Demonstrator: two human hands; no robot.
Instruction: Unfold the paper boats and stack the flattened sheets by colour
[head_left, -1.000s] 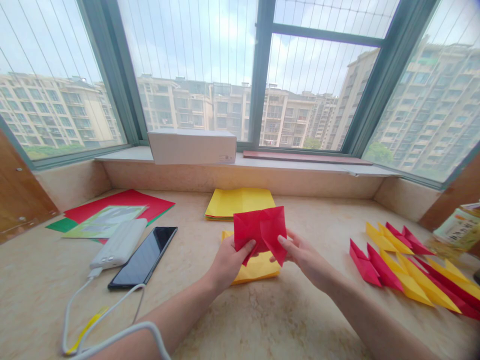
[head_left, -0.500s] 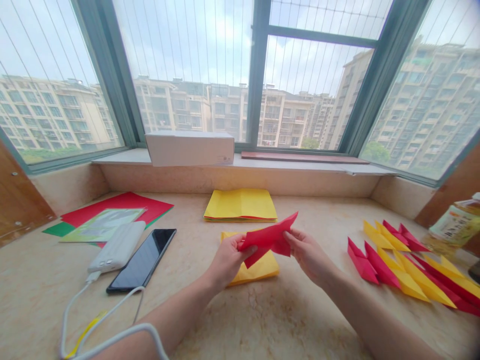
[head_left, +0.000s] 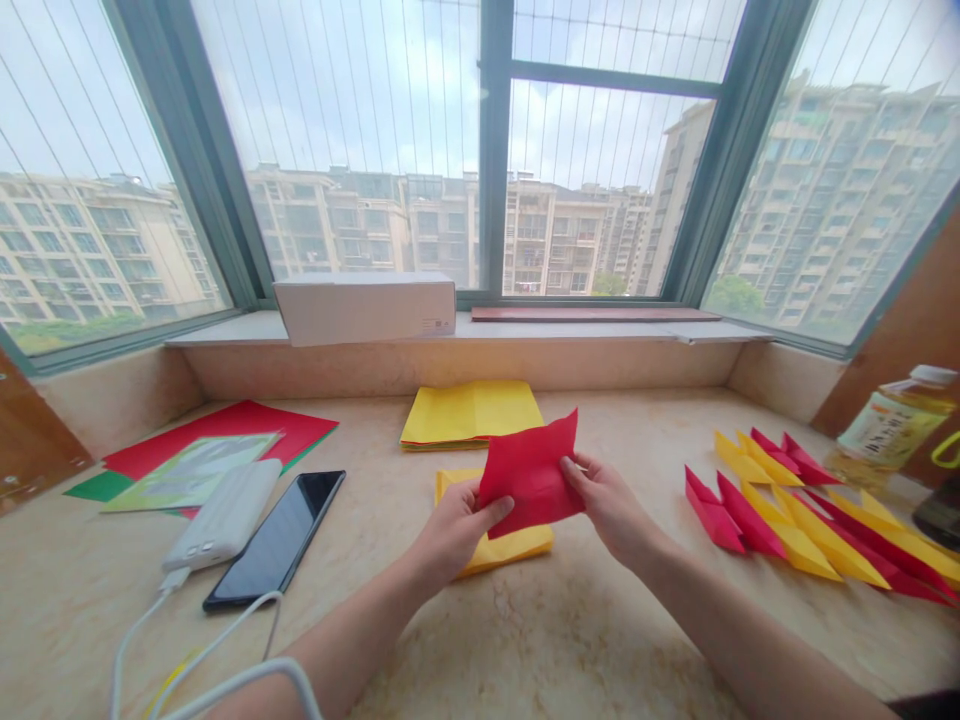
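Note:
A folded red paper [head_left: 531,472] hangs in the air above the marble sill, flat side toward me. My left hand [head_left: 455,528] pinches its lower left edge with thumb on top. My right hand [head_left: 609,505] pinches its right edge. Under the paper lies a small yellow folded sheet [head_left: 501,545]. A stack of yellow paper [head_left: 471,414] sits further back, near the wall.
Several folded red and yellow paper pieces [head_left: 795,525] lie in a row at the right. A black phone [head_left: 279,538], a white power bank [head_left: 223,514] with a white cable, and red and green sheets [head_left: 225,437] are at the left. A white box [head_left: 364,308] rests on the window ledge; a bottle [head_left: 885,425] stands far right.
The red paper has been turned over between both hands, from edge-on half a second ago to its plain flat side facing me. The camera shifted slightly right.

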